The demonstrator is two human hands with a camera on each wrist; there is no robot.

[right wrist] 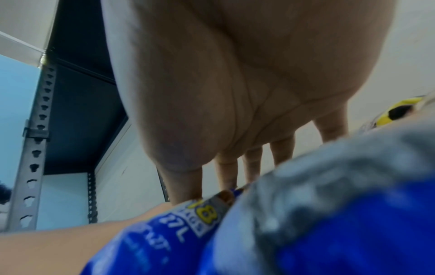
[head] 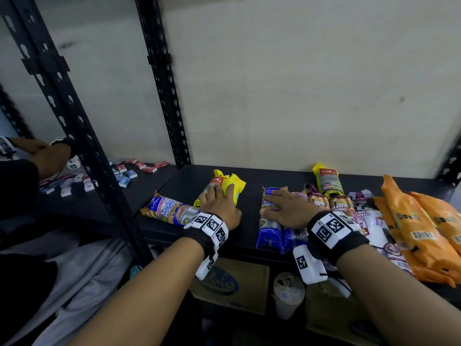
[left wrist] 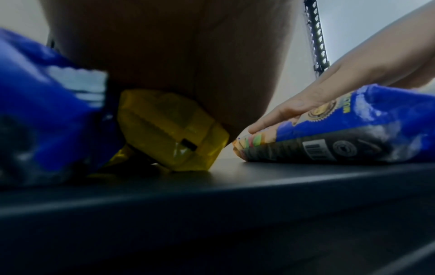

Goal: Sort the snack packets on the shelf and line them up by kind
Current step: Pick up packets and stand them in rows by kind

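On the black shelf (head: 274,174), my left hand (head: 219,198) grips a crumpled yellow packet (head: 230,187), fingers curled over its top; the left wrist view shows the palm (left wrist: 164,46) on this yellow packet (left wrist: 169,130). A blue packet (head: 169,211) lies slanted just left of it. My right hand (head: 284,208) lies flat with straight fingers on two blue packets (head: 270,233) lying side by side at the front edge; the right wrist view shows the fingers (right wrist: 281,150) on the blue wrapper (right wrist: 329,223). Another yellow packet (head: 326,181) lies at the back.
Right of my hands lie brown packets (head: 341,206), a white packet (head: 376,226) and orange packets (head: 419,228). A black upright (head: 164,83) divides the shelving. Beyond it, small red and blue boxes (head: 124,173) and another person's arm (head: 47,156). Below: a cardboard box (head: 232,288) and a cup (head: 288,293).
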